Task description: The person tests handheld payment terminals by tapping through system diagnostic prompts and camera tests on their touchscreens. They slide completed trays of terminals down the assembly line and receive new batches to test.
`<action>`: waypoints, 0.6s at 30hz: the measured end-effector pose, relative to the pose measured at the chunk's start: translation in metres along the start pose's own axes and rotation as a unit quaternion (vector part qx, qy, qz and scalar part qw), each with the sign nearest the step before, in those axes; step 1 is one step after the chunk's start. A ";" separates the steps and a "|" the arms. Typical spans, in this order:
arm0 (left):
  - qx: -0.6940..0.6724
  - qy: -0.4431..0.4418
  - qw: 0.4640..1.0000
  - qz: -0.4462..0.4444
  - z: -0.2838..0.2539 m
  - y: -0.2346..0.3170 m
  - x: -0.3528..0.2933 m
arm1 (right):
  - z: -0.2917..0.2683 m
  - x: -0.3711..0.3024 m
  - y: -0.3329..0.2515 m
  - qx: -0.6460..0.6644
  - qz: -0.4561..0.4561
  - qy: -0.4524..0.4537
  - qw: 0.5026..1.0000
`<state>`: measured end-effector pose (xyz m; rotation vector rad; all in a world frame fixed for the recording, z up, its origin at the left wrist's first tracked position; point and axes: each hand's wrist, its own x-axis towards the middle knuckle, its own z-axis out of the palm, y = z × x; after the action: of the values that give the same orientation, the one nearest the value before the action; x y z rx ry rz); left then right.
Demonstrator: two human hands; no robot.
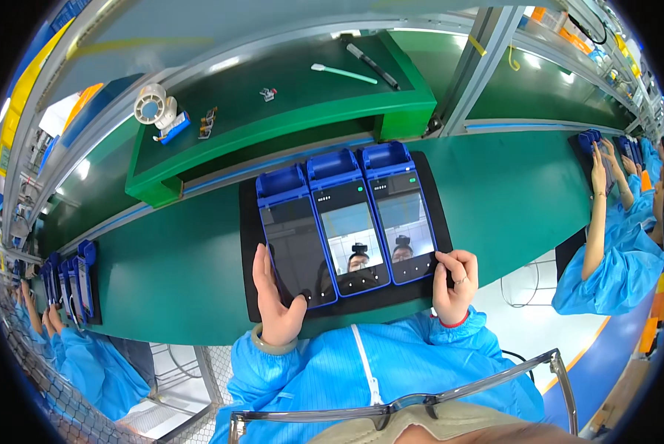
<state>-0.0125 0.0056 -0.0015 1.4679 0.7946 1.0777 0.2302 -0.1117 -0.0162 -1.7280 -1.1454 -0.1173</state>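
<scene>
Three blue-framed touchscreen terminals lie side by side on a black mat [442, 214]. The left terminal [296, 248] has a dark screen with small lit dots low down. The middle terminal [350, 244] and the right terminal [400, 222] show lit camera pictures. Each has a blue raised housing at its far end. My left hand [275, 307] is open, fingers stretched along the left terminal's left edge, thumb at its lower screen. My right hand [454, 287] has its fingers curled in, with fingertips touching the right terminal's lower right corner; nothing shows inside it.
A green shelf [287, 124] stands behind the mat on the green table [176, 274]. It bears a white round device [151, 109], small metal parts, a swab [343, 72] and a black marker [372, 65]. Co-workers in blue sit at right [605, 251] and left [88, 370].
</scene>
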 end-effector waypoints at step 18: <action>0.041 -0.003 0.999 0.015 -0.002 0.000 -0.001 | -0.001 0.001 0.003 -0.014 -0.022 -0.009 1.000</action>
<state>-0.0143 0.0056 -0.0020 1.5565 0.8240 1.0744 0.2327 -0.1119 -0.0174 -1.7316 -1.2002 -0.1460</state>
